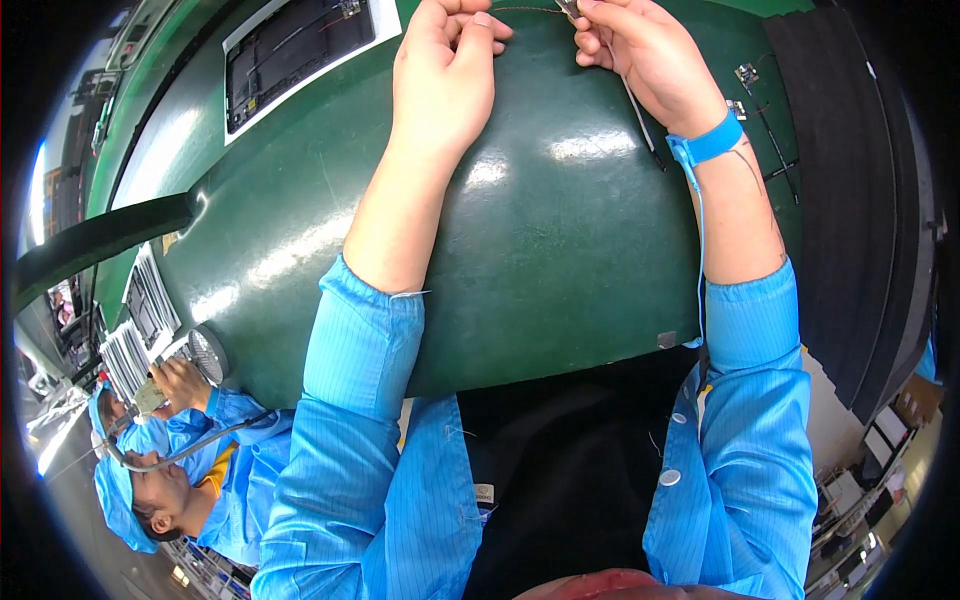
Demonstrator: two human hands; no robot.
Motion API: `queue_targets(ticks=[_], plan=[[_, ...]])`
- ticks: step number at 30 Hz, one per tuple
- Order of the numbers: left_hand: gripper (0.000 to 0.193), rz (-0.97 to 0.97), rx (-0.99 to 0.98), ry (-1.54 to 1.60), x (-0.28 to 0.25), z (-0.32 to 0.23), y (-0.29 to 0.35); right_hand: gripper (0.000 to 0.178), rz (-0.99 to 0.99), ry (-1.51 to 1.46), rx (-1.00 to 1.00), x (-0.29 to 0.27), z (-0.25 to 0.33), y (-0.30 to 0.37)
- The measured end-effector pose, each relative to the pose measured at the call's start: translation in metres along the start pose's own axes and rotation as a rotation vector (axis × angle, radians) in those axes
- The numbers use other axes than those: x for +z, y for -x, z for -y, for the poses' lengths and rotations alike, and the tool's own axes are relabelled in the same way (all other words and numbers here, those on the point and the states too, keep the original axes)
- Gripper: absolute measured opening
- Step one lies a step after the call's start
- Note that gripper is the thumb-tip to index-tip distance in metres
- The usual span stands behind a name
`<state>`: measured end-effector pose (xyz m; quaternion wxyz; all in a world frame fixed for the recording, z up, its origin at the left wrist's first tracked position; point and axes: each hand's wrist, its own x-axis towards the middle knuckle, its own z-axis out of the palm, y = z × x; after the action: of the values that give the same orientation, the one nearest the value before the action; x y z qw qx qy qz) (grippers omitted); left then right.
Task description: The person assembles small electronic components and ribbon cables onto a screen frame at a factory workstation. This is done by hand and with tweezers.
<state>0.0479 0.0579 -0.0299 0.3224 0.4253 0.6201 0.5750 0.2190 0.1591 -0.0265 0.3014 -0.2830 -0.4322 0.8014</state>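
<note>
Near the top edge, my left hand (445, 75) is closed, its fingertips pinched at the end of a thin dark twisted wire (530, 9). The wire stretches across to my right hand (650, 65), which is closed on a small metallic part (569, 8), partly cut off by the frame's edge. From the right hand a thin pale cable (635, 110) hangs down to a black tip resting on the green mat (560, 270). A blue wrist strap (712, 140) with a cord circles my right wrist.
Upper left lies a black panel (300, 60) with wires in a white frame. Small boards with wires (747, 74) lie right of my hand, beside black ridged material (840, 200). A dark curved bar (110, 235) crosses at left. A co-worker in blue (220, 470) works lower left.
</note>
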Motion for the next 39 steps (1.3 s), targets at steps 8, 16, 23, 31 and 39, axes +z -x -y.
queue_targets(ticks=[8,16,23,31,39], plan=[[0.014,0.004,-0.061,-0.110,0.000,-0.011,0.003,0.013,-0.005,0.007,0.006,0.003,-0.001,-0.001],[0.017,0.049,0.029,-0.149,0.003,-0.009,0.003,0.013,-0.001,0.013,0.000,-0.002,0.002,0.001],[0.024,0.051,0.063,-0.109,0.008,-0.016,0.007,0.019,0.030,0.196,-0.045,0.001,0.007,0.006],[0.026,-0.003,0.109,-0.113,0.010,-0.021,0.009,0.018,0.050,0.304,-0.053,0.002,0.007,0.008],[0.015,0.025,0.103,-0.163,0.010,-0.024,0.010,0.018,0.066,0.276,-0.049,-0.002,0.004,0.005]])
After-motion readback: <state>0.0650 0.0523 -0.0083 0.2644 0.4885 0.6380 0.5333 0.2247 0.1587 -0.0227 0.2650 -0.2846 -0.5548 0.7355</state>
